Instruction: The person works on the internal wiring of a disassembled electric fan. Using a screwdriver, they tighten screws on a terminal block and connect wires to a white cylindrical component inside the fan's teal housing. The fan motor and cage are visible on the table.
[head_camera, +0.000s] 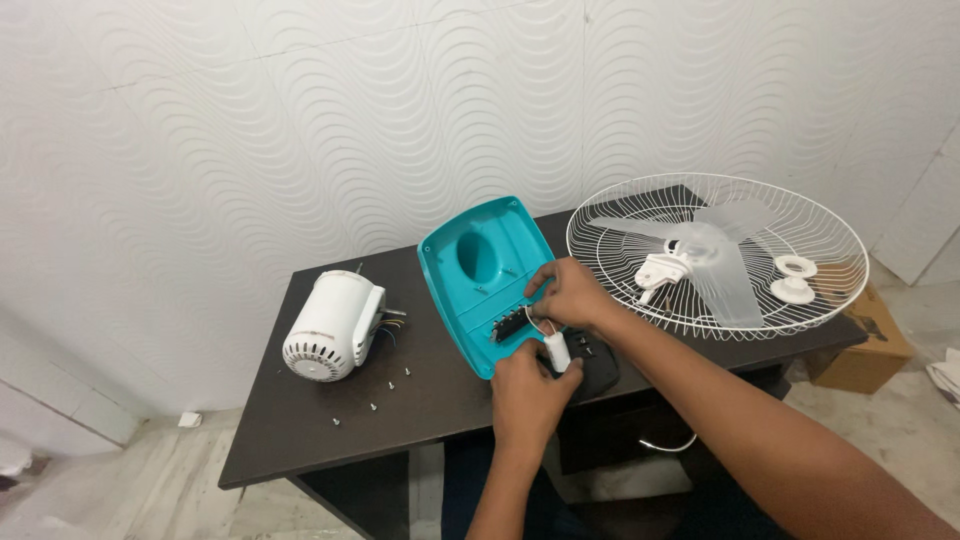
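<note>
A teal plastic fan housing (480, 260) lies open side up on the dark table (300, 430). My right hand (570, 292) rests on its right edge, fingers pinched on a thin white wire above a small dark switch block (508, 323). My left hand (530, 385) is just below, holding a small white capacitor-like part (557, 350) joined to that wire. A black piece (592, 368) lies under and beside my hands.
A white fan motor (330, 325) lies on its side at the left, several loose screws (385, 395) in front of it. A white wire grille (715, 250) holding clear blades and white fittings sits at the right. A cardboard box (865, 350) stands on the floor.
</note>
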